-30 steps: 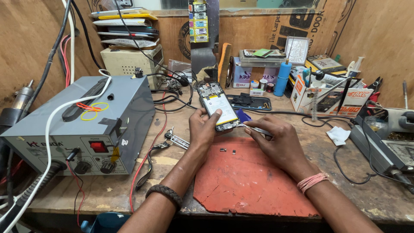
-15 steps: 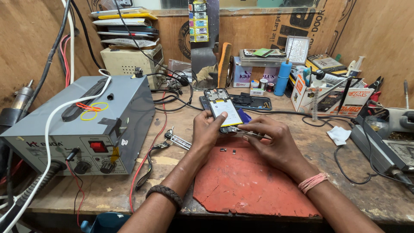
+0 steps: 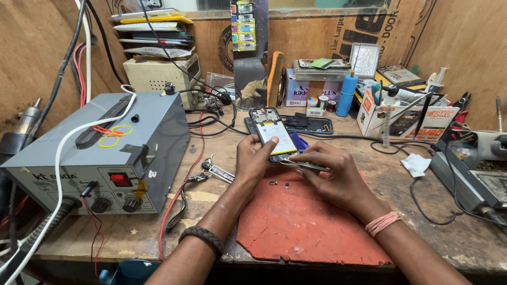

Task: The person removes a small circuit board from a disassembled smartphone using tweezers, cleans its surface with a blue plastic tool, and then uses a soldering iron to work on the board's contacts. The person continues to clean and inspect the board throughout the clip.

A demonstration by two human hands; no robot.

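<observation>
The opened phone (image 3: 274, 138) is gripped at its lower edge by the left hand (image 3: 253, 158), tilted above the red mat (image 3: 306, 227). Metal tweezers (image 3: 306, 165) are pinched in the right hand (image 3: 332, 177) — tips at the phone's base, just beside the left thumb.

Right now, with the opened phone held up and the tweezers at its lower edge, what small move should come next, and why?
Probably steady the phone with the left hand and ease the tweezers in the right hand under the lower part: their tip already sits there, and loose small parts lie on the red mat.
</observation>
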